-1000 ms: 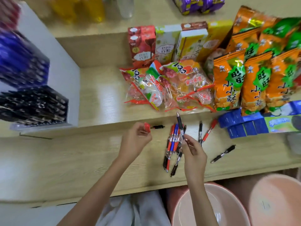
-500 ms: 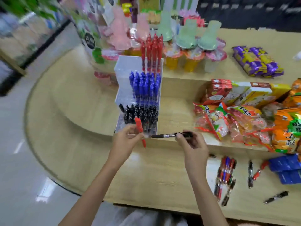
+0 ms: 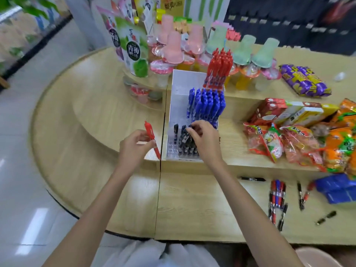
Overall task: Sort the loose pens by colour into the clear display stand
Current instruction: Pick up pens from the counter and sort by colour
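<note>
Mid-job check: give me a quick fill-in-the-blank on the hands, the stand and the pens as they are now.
1. The left hand holds a ___ pen.
2. The right hand pinches a pen top in the stand's ___ row.
3. Behind the blue pens stand the ___ ones.
4. The loose pens lie on the person's ___ side.
Missing: red; black; red; right.

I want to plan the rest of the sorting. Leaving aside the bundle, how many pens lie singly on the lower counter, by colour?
Black pens: 3
Red pens: 1
Total: 4
The bundle is too blurred to count.
</note>
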